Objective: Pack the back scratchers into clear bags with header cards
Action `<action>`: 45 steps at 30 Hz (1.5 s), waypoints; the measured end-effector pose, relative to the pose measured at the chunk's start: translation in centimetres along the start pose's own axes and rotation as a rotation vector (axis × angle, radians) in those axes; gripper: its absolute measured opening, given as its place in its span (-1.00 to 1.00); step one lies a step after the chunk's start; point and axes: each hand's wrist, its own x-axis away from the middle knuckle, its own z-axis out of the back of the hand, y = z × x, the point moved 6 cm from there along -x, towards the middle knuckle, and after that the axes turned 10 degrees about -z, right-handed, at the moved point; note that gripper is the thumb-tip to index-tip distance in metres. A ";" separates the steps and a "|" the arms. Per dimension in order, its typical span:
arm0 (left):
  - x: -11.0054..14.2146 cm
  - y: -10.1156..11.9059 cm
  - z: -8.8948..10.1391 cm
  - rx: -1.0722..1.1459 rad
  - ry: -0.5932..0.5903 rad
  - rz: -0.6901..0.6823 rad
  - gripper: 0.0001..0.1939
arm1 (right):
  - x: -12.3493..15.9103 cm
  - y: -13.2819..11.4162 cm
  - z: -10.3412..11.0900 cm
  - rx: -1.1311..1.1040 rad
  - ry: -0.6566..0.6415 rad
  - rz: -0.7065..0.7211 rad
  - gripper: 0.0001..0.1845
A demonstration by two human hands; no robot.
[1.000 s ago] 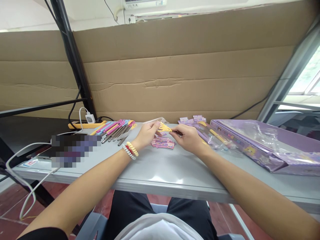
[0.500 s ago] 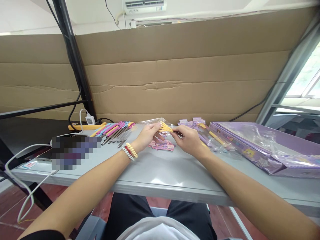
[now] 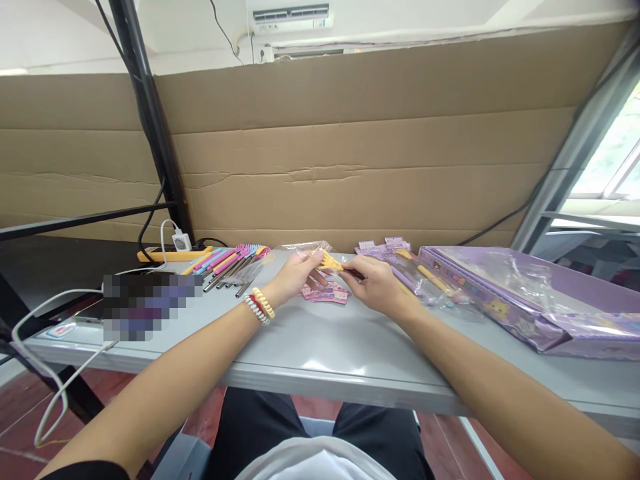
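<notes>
A yellow back scratcher (image 3: 330,261) with a claw-like head is held up between my two hands over the middle of the table. My left hand (image 3: 296,272) pinches the tips of its head, with the other fingers curled beneath. My right hand (image 3: 374,279) is closed around the dark shaft just behind the head, and the palm hides the rest. Below and behind the fingers lie pink-purple printed cards (image 3: 327,293). A clear plastic bag (image 3: 305,247) rests on the table just beyond my left hand.
Colourful back scratchers with metal rods (image 3: 233,263) are heaped at left. Bagged ones with purple cards (image 3: 425,273) lie right of my hands, beside an open purple box (image 3: 525,313). Cardboard (image 3: 350,167) walls the back. A yellow power strip (image 3: 173,255) and white cable (image 3: 37,367) sit left.
Both hands keep their grip on the yellow back scratcher, whose head has tilted slightly. My view has shifted a little; the other things lie as before.
</notes>
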 end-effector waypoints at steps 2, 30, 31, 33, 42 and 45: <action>0.0 0.0 0.0 -0.006 -0.006 -0.003 -0.53 | 0.0 0.0 0.0 0.000 -0.012 -0.006 -0.80; 0.5 0.2 -0.1 -0.097 -0.063 0.037 -0.47 | -0.1 0.3 0.2 -0.005 -0.010 -0.039 -0.84; 0.5 0.2 -0.2 -0.104 -0.066 0.031 -0.48 | -0.1 0.3 0.2 -0.002 -0.008 -0.041 -0.84; 0.5 0.3 -0.2 -0.118 -0.074 0.019 -0.48 | -0.1 0.4 0.1 0.002 -0.007 -0.048 -0.85; 0.5 0.7 -0.2 -0.123 -0.077 -0.007 -0.51 | 0.0 0.0 0.4 -0.014 -0.003 -0.015 -0.88; 0.5 0.9 -0.2 -0.144 -0.096 0.005 -0.51 | 0.0 -0.1 0.5 -0.015 -0.002 0.003 -0.87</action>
